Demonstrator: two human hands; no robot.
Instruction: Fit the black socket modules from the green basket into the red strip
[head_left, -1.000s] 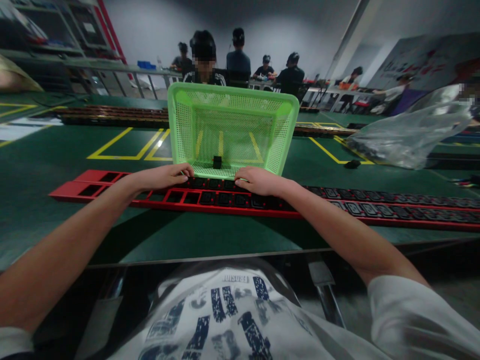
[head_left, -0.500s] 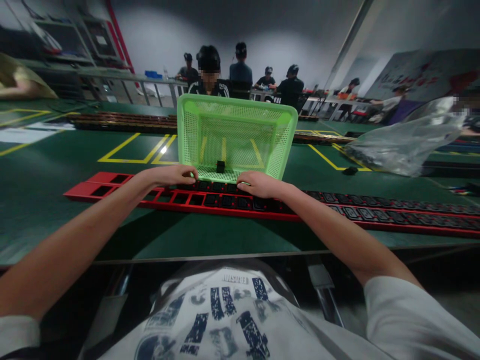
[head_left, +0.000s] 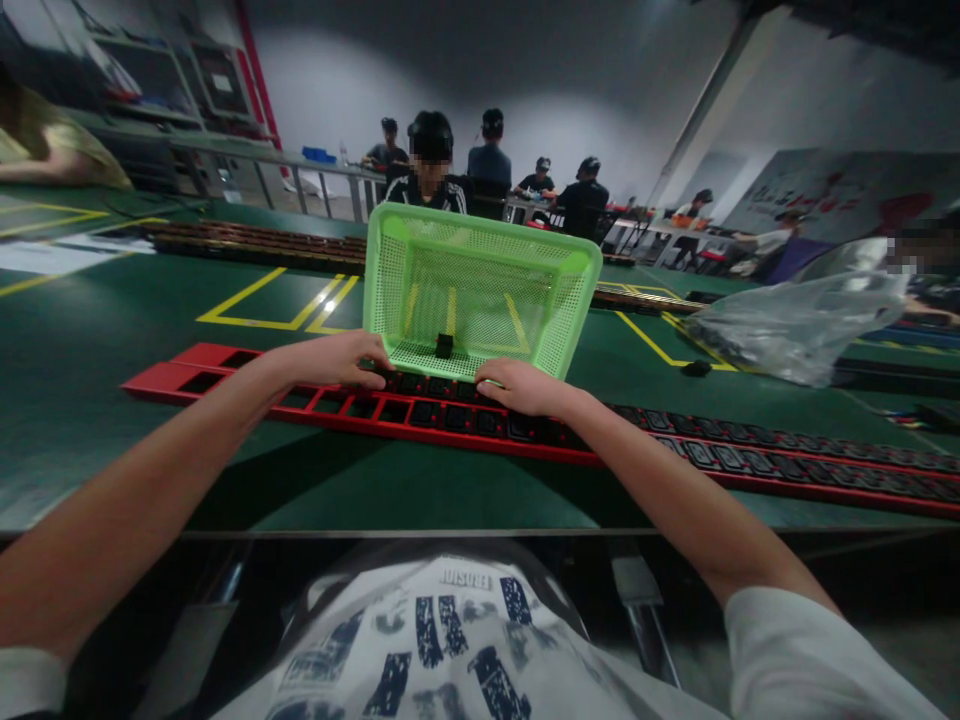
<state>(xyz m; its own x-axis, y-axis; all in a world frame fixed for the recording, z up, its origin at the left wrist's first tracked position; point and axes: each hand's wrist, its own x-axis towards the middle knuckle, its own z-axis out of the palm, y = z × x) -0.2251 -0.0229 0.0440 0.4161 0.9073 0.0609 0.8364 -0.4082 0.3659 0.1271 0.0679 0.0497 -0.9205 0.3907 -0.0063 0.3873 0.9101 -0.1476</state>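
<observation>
The long red tray (head_left: pixel 161 380) lay across the green table (head_left: pixel 337 490), in front of the person. It was shiny and flat, with 2 long rows of square holes. Many holes had black square parts (head_left: pixel 487 422) in them, with little red bits between. Some holes near the left end had no parts. The green basket (head_left: pixel 480 223) was tipped so its open side faced the person. It had tiny holes all over, a thick smooth rim and 1 small black block (head_left: pixel 444 346) inside. The left hand (head_left: pixel 349 358) was bent at the basket's near left corner, and the right hand (head_left: pixel 521 386) was curled over the tray by the near rim. I cannot tell if they gripped anything.
</observation>
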